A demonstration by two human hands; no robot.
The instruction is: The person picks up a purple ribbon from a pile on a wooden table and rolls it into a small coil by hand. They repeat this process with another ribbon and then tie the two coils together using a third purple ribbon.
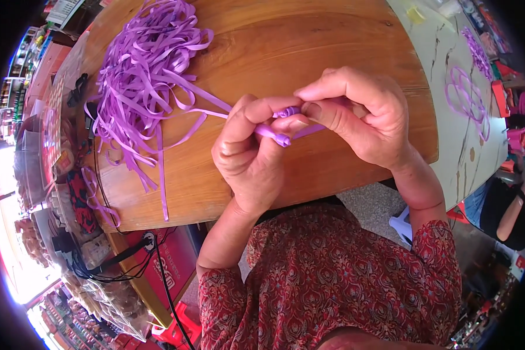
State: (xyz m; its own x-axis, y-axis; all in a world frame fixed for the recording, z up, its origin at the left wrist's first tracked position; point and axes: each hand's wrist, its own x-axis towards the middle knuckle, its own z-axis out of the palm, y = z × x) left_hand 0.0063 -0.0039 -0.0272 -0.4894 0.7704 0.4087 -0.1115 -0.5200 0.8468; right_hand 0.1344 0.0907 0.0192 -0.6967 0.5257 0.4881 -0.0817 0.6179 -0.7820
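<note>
Over the near part of the wooden table, both my hands meet at a purple ribbon (272,135) that is coiled or knotted into small rolls. My left hand (245,160) is closed around it, with one rolled end poking out below the thumb and another coil between thumb and index finger. Close against it, my right hand (373,119) pinches the ribbon between thumb and index finger; its other fingers are curled. Two ribbon strands run from my left hand back to a large tangled heap of purple ribbon (143,70) at the table's far left. My fingers hide part of the roll.
The wooden table (309,41) has its curved near edge before me. At right, a white marbled table (464,160) carries loose ribbon loops (466,96). Black cords (119,256) hang by a red box (172,256) at lower left. Another person's arm (510,219) shows at right.
</note>
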